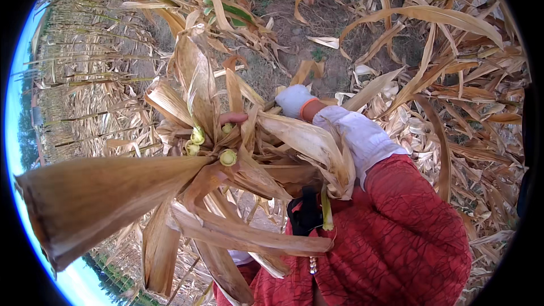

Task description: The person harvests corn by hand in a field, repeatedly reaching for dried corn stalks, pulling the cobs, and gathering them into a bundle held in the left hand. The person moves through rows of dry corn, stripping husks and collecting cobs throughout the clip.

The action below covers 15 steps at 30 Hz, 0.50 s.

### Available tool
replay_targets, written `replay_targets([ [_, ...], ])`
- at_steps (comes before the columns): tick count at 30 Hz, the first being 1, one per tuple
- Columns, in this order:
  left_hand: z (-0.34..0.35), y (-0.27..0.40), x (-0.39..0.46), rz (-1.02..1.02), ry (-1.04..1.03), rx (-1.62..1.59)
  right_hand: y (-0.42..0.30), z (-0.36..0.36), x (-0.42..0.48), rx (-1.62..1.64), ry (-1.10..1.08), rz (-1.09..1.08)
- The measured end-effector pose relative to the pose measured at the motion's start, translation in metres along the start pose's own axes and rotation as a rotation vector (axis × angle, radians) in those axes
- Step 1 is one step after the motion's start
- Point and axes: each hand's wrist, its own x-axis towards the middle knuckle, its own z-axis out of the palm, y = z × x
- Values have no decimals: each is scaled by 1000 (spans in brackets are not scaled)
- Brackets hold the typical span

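A bundle of dry corn stalks, with tan leaves and husk-like wrappings (312, 134), fills the middle of the view. Several pale green cut stalk ends (228, 157) point up out of it. My left hand (233, 118) is wrapped around the bundle; only a bare finger shows, the rest being hidden by leaves. Beyond the bundle, on its right side, is my right hand (293, 100) in a white glove with an orange cuff edge. Its fingers look curled beside a stalk, but what lies within them is hidden.
Standing dry corn plants (442, 17) with long drooping leaves are at the top and right. Loose husks (391, 87) litter the ground beside my right arm. Bare soil (297, 34) shows ahead. Cut stubble (102, 59) stretches away at left. A black strap buckle (306, 212) sits against my red clothing.
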Motion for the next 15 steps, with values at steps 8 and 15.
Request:
replay_targets([
  [8, 0, 24, -18, -346, 32, -94, 116, 80, -66, 238, 113, 236],
  [15, 20, 5, -46, -14, 126, 30, 93, 44, -14, 226, 258, 18],
])
